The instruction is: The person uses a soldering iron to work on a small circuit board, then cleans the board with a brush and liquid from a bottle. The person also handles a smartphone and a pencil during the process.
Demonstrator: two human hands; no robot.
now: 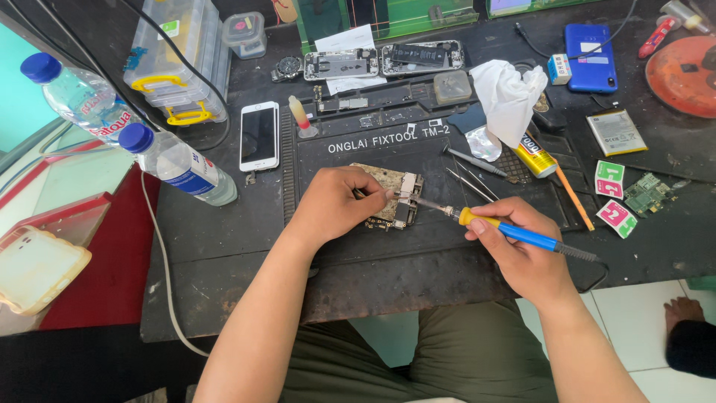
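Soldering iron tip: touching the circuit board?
Touching. The head view shows the soldering iron in the right hand, its tip meeting the circuit board edge beside the left hand, no visible gap.

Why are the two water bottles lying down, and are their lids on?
Both water bottles lie tipped, with blue caps on. Why, cannot tell.

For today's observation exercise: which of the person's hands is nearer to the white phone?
Left. The left hand rests on the circuit board, just right of the white phone. The right hand holds the soldering iron farther right.
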